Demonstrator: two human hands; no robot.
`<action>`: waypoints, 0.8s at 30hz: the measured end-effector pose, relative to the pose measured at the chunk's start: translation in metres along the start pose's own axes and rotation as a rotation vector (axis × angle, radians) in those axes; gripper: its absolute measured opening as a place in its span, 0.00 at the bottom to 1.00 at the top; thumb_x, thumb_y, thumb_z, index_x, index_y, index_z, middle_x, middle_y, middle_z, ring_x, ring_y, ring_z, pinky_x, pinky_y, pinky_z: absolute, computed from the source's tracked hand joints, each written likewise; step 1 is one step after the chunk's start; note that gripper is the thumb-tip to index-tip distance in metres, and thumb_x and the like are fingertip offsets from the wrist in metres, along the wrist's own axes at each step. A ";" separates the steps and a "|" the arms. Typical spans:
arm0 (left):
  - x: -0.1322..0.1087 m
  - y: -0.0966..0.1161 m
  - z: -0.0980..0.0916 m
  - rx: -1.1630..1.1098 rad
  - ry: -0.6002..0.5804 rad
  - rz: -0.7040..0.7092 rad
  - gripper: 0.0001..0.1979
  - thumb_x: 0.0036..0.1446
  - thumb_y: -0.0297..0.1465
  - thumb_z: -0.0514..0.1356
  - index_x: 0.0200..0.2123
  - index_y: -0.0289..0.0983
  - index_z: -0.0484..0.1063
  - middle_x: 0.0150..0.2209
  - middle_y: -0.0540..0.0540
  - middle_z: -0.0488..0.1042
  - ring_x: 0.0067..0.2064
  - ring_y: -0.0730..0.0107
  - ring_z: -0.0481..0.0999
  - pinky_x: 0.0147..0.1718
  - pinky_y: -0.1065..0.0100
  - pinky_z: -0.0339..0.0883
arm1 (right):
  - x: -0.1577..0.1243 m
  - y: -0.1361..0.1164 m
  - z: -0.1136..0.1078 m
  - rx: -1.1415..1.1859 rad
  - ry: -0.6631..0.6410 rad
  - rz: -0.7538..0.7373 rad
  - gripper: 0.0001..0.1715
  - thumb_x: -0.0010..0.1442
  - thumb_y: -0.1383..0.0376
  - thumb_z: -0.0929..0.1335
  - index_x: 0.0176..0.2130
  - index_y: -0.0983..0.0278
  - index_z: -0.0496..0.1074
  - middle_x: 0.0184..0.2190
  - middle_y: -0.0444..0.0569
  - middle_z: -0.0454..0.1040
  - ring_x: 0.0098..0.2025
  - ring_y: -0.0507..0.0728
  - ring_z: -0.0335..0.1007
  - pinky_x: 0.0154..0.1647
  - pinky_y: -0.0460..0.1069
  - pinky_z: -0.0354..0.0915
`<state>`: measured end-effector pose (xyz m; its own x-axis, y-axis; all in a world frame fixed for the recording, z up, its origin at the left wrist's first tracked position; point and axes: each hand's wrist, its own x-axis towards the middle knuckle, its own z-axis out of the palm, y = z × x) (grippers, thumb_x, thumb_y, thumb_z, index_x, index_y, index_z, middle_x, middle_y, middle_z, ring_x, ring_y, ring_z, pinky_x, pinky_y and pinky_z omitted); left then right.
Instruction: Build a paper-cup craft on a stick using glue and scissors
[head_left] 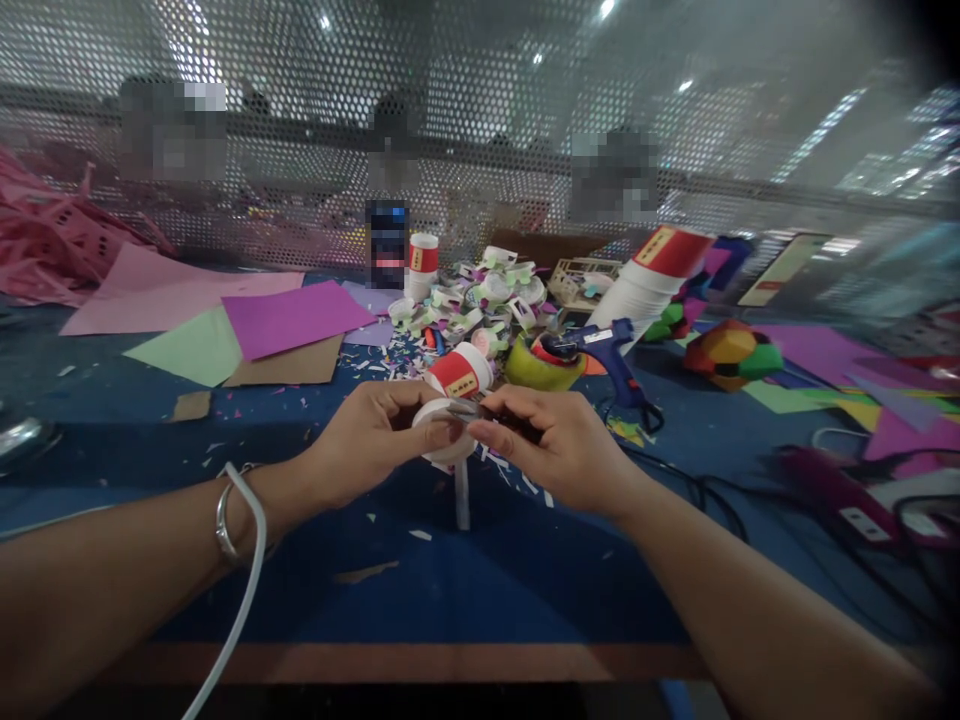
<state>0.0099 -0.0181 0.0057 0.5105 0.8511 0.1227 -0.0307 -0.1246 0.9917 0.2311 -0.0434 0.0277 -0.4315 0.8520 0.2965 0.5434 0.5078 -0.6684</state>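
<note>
My left hand (360,445) pinches a white paper cup bottom (433,412) above the blue tabletop, its thumb on the near side. A narrow white paper strip (463,500) hangs below the piece. In my right hand (574,445) are what look like scissors, closed in by curled fingers. Their silver blades (465,409) lie at the rim of the cup bottom, close to my left thumb. The handles are mostly hidden by my fingers. Just behind both hands, a red and white paper cup (461,372) lies tilted.
Beyond sits a heap of cut cup pieces (495,295) among paper scraps. A blue glue gun (604,350) rests on a yellow-green bowl-shaped object (536,368). Stacked paper cups (637,290) lean at right, near cables and a power strip (847,500). Coloured sheets (296,318) lie left.
</note>
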 end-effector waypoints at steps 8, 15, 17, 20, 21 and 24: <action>-0.008 0.010 0.003 0.048 0.001 -0.004 0.09 0.57 0.34 0.69 0.37 0.34 0.81 0.32 0.48 0.79 0.32 0.73 0.74 0.32 0.73 0.68 | -0.003 -0.003 -0.002 -0.006 0.024 -0.097 0.16 0.68 0.55 0.69 0.35 0.65 0.75 0.24 0.40 0.66 0.23 0.47 0.55 0.22 0.45 0.53; -0.004 0.011 0.000 0.083 0.008 -0.054 0.09 0.56 0.35 0.69 0.32 0.33 0.80 0.29 0.47 0.77 0.30 0.74 0.72 0.29 0.73 0.63 | 0.000 -0.002 -0.001 -0.034 -0.009 -0.018 0.22 0.68 0.48 0.67 0.35 0.64 0.75 0.25 0.43 0.67 0.25 0.49 0.57 0.25 0.46 0.54; -0.002 0.007 0.000 0.056 0.001 -0.062 0.09 0.56 0.35 0.69 0.32 0.33 0.80 0.29 0.47 0.78 0.30 0.74 0.72 0.30 0.72 0.64 | 0.000 0.000 0.001 -0.047 -0.020 0.002 0.24 0.68 0.46 0.67 0.35 0.64 0.75 0.24 0.42 0.66 0.25 0.49 0.56 0.24 0.47 0.53; -0.002 0.003 0.001 0.010 0.015 -0.077 0.09 0.54 0.34 0.70 0.33 0.33 0.80 0.30 0.47 0.78 0.30 0.74 0.72 0.30 0.73 0.64 | 0.000 0.001 0.002 -0.070 -0.016 -0.032 0.25 0.69 0.47 0.66 0.34 0.64 0.74 0.25 0.42 0.67 0.25 0.49 0.57 0.26 0.47 0.54; -0.002 0.003 0.002 0.006 0.021 -0.086 0.09 0.54 0.34 0.70 0.33 0.33 0.80 0.30 0.48 0.78 0.30 0.75 0.72 0.29 0.73 0.63 | 0.000 0.001 0.002 -0.079 -0.010 -0.048 0.24 0.69 0.48 0.66 0.34 0.64 0.73 0.25 0.43 0.67 0.25 0.49 0.58 0.26 0.47 0.55; -0.004 0.006 0.005 -0.002 0.013 -0.103 0.09 0.54 0.34 0.69 0.32 0.33 0.80 0.28 0.49 0.76 0.28 0.76 0.71 0.26 0.74 0.62 | -0.001 -0.002 0.001 -0.097 0.007 -0.062 0.23 0.70 0.49 0.66 0.33 0.64 0.73 0.25 0.43 0.67 0.26 0.49 0.58 0.26 0.47 0.55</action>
<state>0.0117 -0.0245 0.0108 0.4995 0.8661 0.0210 0.0197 -0.0356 0.9992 0.2296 -0.0454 0.0276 -0.4617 0.8192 0.3403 0.5828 0.5693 -0.5799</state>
